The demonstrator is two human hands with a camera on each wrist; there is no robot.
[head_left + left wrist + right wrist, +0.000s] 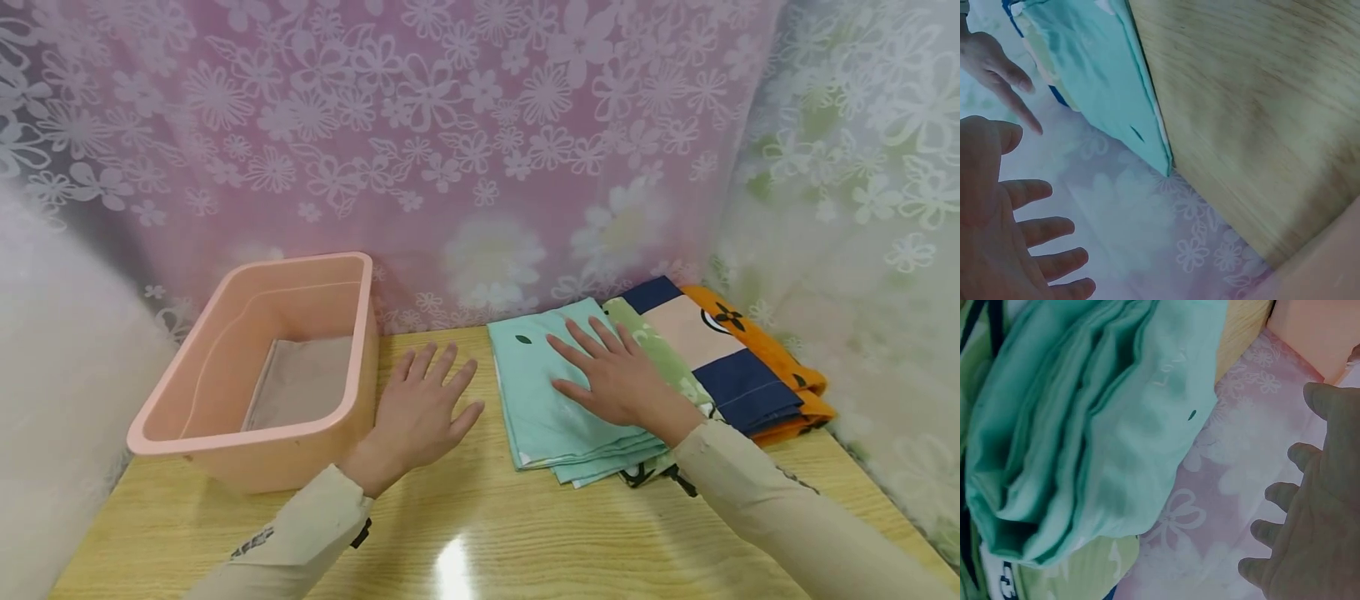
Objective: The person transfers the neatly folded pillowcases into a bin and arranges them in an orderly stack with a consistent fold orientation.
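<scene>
My left hand point(420, 412) hovers with fingers spread beside the pink plastic basin point(362, 333), holding nothing. My right hand point(618, 379), also with straight fingers, is over a folded mint-green cloth point(536, 392) that has a small dark leaf print. In the right wrist view, this mint cloth point(1141, 437) shows several stacked folds at one side, and the fingers point(1282, 497) are apart from it. Partly under it lies a light-green patterned cloth point(660, 354). The left wrist view shows the palm and spread fingers of the left hand point(997, 231), with nothing in them.
To the right lie a folded navy-and-cream cloth point(697, 333) and an orange cloth point(780, 354) with dark motifs, overlapping. A greyish folded cloth point(307, 383) lies in the basin. Floral curtains point(480, 167) hang behind and at both sides of the wooden table point(525, 542).
</scene>
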